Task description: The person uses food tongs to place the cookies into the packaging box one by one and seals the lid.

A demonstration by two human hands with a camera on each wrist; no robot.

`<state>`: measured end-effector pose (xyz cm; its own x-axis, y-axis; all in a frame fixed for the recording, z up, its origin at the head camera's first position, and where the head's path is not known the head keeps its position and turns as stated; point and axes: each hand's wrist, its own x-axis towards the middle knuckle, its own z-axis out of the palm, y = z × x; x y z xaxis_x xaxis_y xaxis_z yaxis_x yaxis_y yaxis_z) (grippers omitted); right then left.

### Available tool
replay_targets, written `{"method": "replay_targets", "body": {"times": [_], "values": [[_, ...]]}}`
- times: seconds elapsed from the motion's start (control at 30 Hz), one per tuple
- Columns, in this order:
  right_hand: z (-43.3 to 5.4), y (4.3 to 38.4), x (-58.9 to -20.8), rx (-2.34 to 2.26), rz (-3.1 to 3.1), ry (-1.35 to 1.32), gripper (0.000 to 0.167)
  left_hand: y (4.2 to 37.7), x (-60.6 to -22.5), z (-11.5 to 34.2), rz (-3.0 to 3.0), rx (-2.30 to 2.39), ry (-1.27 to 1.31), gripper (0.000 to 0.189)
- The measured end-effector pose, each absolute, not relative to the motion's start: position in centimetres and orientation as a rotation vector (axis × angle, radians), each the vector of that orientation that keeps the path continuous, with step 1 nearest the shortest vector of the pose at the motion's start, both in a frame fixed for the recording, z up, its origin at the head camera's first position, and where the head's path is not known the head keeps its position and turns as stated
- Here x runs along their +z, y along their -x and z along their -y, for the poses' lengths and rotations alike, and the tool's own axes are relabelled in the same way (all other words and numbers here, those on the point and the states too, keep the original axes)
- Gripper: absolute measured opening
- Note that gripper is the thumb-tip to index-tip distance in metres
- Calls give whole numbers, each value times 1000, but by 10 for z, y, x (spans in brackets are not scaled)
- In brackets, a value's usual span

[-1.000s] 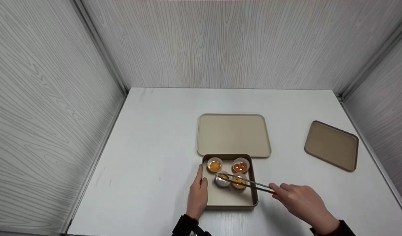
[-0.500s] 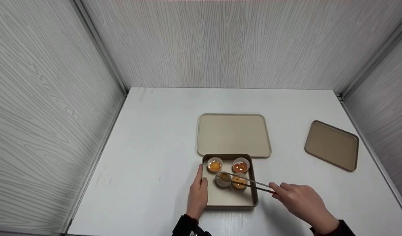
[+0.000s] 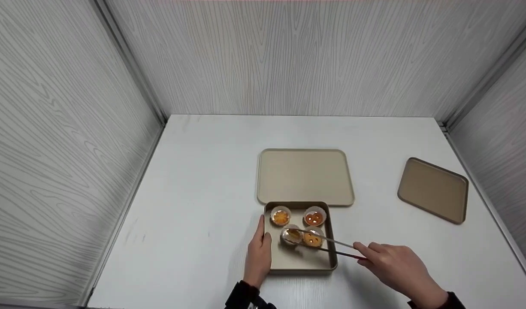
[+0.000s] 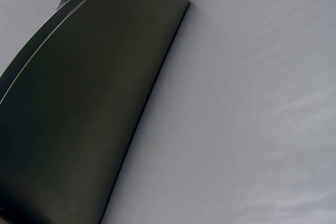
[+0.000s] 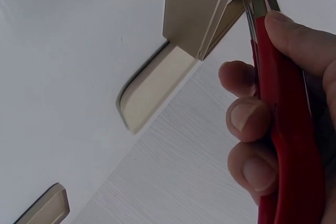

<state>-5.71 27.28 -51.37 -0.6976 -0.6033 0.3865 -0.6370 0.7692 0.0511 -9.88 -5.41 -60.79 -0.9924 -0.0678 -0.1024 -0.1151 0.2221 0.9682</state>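
In the head view my left hand (image 3: 258, 259) holds the left wall of a square baking pan (image 3: 298, 262), thumb at its rim. The left wrist view shows the pan's dark outer wall (image 4: 89, 93), without the hand. My right hand (image 3: 394, 266) grips metal tongs (image 3: 338, 242) with red handles (image 5: 289, 114), fingers curled round them. The tong tips stand apart at a small cupcake-like treat (image 3: 291, 236) in a pale cup; whether they touch it is unclear. Beside it are an orange-topped treat (image 3: 312, 239), a yellow-topped one (image 3: 281, 216) and a red-orange one (image 3: 314, 217).
A beige tray (image 3: 306, 176) lies right behind the pan. Farther right lies a smaller brown tray (image 3: 434, 191), turned at an angle. The white table (image 3: 194, 206) is enclosed by pale wood-grain panels (image 3: 263, 56) at the back and sides.
The arms of the tongs have spread apart around the front-left treat. My right hand has shifted slightly right and down. The left hand and pan have stayed in place.
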Motion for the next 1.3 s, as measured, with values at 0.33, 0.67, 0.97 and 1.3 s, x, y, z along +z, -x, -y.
{"method": "replay_targets", "body": {"times": [0.33,0.67,0.97,1.3], "values": [[-273,56,-513,165,2576,-946,39,99,-607,55,-2423,1927,204,54],[-272,55,-514,251,2564,-954,41,98,-607,57,-2430,1933,191,54],[-271,53,-513,287,2573,-984,38,98,-607,57,-2439,1936,197,54],[-271,55,-516,266,2566,-962,38,99,-606,57,-2425,1935,192,55]]}}
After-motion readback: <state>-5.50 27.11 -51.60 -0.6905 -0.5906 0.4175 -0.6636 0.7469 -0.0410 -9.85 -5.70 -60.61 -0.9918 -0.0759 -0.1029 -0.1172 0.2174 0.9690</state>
